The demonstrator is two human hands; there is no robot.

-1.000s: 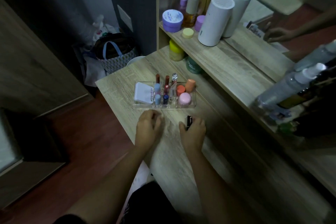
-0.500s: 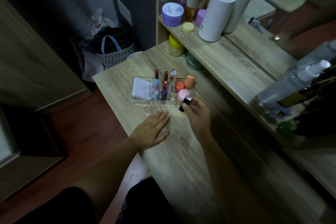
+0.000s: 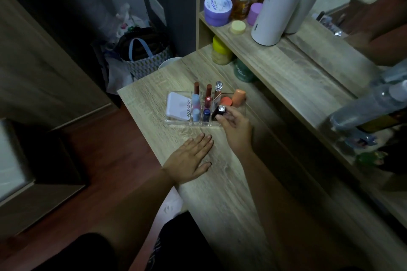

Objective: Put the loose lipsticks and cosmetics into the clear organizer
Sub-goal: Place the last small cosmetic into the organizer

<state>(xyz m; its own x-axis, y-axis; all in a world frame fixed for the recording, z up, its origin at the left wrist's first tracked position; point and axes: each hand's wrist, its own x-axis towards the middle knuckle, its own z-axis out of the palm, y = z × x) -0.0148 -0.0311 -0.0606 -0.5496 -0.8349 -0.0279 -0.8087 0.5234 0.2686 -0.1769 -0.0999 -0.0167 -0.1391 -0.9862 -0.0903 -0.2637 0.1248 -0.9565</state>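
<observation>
The clear organizer (image 3: 176,123) sits on the wooden table, holding a white compact (image 3: 178,105), several upright lipsticks (image 3: 208,95) and orange-capped cosmetics (image 3: 238,97). My right hand (image 3: 236,126) grips a dark lipstick with a shiny silver end (image 3: 219,111), tilted over the organizer's front right slots. The hand covers the organizer's right compartment. My left hand (image 3: 191,158) lies flat on the table, fingers apart, a short way in front of the organizer and holding nothing.
A raised wooden shelf (image 3: 286,61) runs along the right with a white cylinder (image 3: 276,7), a purple jar (image 3: 217,10) and bottles. Yellow and green jars stand under it. A mirror lies behind. A bag (image 3: 145,59) sits on the floor past the table's left edge.
My right hand lifted the dark lipstick from the table and carried it forward over the organizer. My left hand uncurled and now rests flat on the table.
</observation>
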